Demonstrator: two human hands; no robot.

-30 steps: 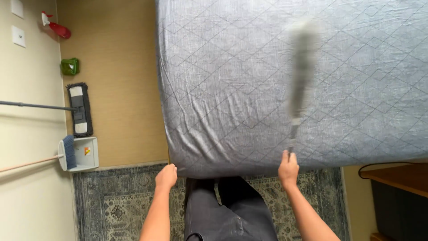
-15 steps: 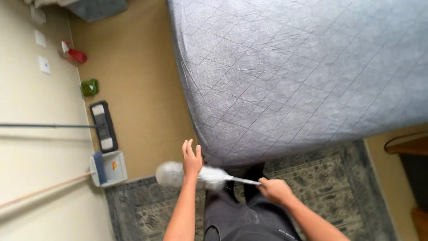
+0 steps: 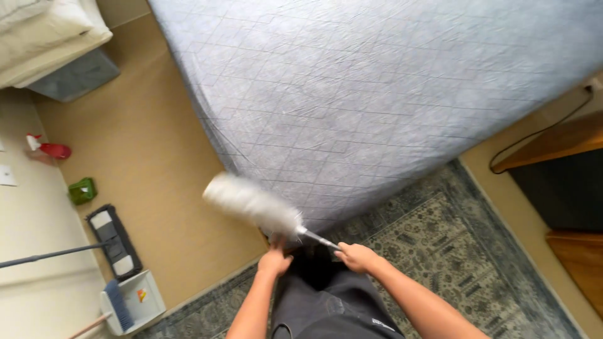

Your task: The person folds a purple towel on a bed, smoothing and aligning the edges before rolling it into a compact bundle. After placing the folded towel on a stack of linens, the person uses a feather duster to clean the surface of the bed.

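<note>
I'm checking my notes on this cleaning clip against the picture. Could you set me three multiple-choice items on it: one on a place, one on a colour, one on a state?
1. Where does the dustpan lie?
A. On the bed
B. On the floor by the wall, near the flat mop
C. On the rug by the wooden cabinet

2. What colour is the bed cover?
A. Grey-blue
B. Red
C. Green

3. How is the duster held?
A. It lies loose on the bed
B. The right hand grips its handle, the head raised to the left
C. It rests in the dustpan

Answers:
1 B: it sits at lower left beside the flat mop.
2 A: the quilted cover is grey-blue throughout.
3 B: the handle runs into the right hand, with the left hand just below the fluffy head.
</note>
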